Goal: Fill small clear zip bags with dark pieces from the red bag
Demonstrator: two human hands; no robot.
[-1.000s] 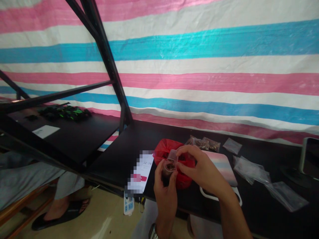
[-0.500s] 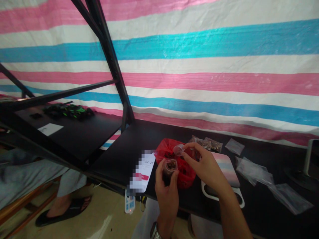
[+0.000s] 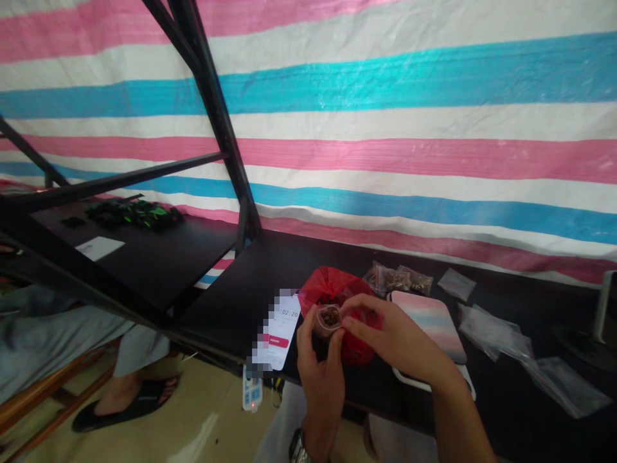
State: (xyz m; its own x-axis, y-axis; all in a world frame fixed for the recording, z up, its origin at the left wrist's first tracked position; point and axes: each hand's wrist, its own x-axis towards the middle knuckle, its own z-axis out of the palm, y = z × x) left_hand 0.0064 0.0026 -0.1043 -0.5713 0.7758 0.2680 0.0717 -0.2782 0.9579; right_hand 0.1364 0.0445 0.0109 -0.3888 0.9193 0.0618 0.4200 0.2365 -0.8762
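My left hand (image 3: 322,366) grips a small clear plastic bag (image 3: 329,325), thumb and fingers on opposite sides. The bag's mouth is spread and small brown pieces (image 3: 330,315) show inside. Fingertips of my right hand (image 3: 380,326) are closed at the right edge of that mouth, seemingly pinching the plastic. Behind and beneath both hands lies an open red plastic bag (image 3: 332,283), with dark contents partly hidden by my hands. The small clear cup is not visible now.
A phone (image 3: 282,331) showing a timer lies left of the red bag. To the right are a pastel-striped scale-like device (image 3: 427,321), filled clear bags (image 3: 398,278) and flat clear bags (image 3: 496,328). A black metal frame (image 3: 212,109) rises at left.
My right hand has moved down and left to the clear bag's mouth. The small clear cup it held above the red bag has gone from view. My left hand stays nearly still.
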